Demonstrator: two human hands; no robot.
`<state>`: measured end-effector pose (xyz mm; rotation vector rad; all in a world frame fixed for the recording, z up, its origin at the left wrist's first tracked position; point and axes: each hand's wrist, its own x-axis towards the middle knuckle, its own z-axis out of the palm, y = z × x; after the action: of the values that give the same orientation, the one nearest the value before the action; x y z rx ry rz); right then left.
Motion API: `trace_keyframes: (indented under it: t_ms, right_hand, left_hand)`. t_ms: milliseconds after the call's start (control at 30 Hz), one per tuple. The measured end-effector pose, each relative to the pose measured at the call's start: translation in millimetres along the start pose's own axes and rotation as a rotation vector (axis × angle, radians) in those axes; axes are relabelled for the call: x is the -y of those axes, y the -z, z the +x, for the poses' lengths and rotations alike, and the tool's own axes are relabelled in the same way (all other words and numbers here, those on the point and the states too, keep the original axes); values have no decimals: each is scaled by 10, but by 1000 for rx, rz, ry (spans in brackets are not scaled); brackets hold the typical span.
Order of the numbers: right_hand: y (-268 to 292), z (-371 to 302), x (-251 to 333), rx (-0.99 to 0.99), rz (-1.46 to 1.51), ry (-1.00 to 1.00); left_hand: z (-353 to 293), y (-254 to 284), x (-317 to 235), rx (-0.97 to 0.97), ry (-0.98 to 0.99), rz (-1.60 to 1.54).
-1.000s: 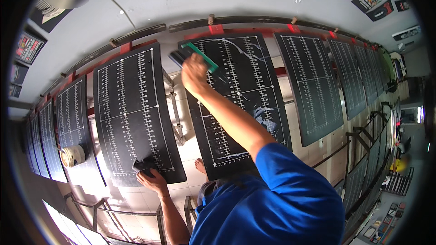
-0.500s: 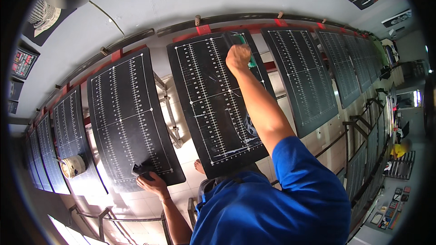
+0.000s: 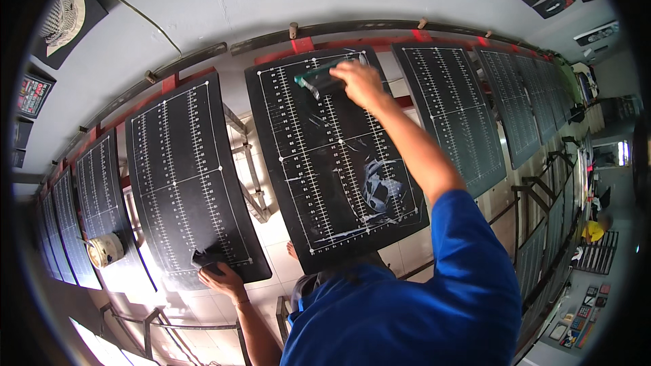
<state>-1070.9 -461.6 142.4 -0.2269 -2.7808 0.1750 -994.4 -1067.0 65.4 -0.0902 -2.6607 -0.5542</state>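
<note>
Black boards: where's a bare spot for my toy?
The board under the left hand looks bare, besides printed lines, between its top edge and the dark thing at that hand. The right hand's board is crowded: green tool near the top, white smears toward the bottom right.

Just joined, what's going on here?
A person in a blue shirt has a green-edged tool in the right hand, over the far part of the middle black board. White smears mark that board's near part. The left hand is at a dark object on the near end of the next board to the left; its grip is unclear.
</note>
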Motion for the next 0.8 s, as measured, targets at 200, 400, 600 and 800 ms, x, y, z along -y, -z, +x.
trace_keyframes:
  t_ms: [200, 400, 600, 800]
  right_hand:
    - [9, 300, -781, 76, -48, -7]
    - [305, -489, -485, 80, -24, -113]
    - [774, -1947, 256, 106, -127, -321]
    - [1070, -3134, 1451, 95, -228, -587]
  left_hand:
    - [-48, 4, 58, 7, 47, 28]
    - [-58, -30, 152, -26, 10, 12]
    - [-50, -44, 203, -57, 7, -68]
    - [-45, 131, 381, 174, 161, -400]
